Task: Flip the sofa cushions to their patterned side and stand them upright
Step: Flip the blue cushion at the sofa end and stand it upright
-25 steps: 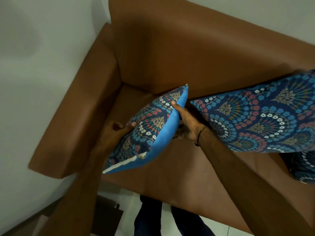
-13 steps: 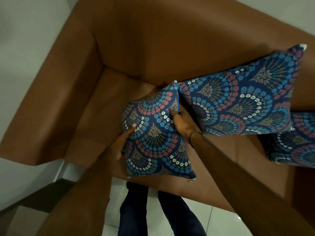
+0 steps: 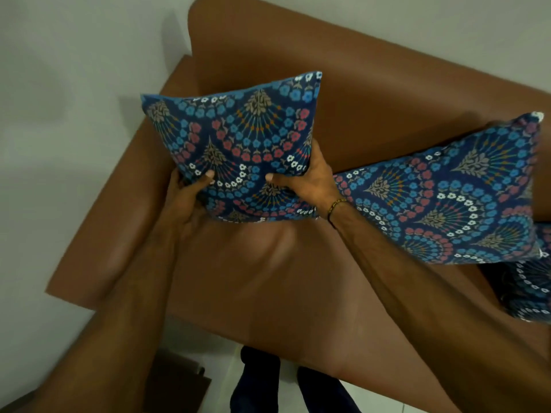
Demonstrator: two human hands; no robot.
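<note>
Both hands hold one patterned cushion [image 3: 235,144] above the seat of a brown leather sofa [image 3: 372,108], near its armrest corner. The left hand [image 3: 186,195] has its grip closed on the cushion's lower left edge, thumb pressed on the patterned face. The right hand [image 3: 310,180] has its grip closed on the lower right edge, thumb likewise on the front; a thin bracelet [image 3: 335,207] circles that wrist. The cushion stands roughly upright, floral face toward the camera, its bottom edge at or just above the seat. A second patterned cushion [image 3: 447,201] leans against the backrest just beside it, and part of a third cushion [image 3: 530,293] shows at the right edge.
</note>
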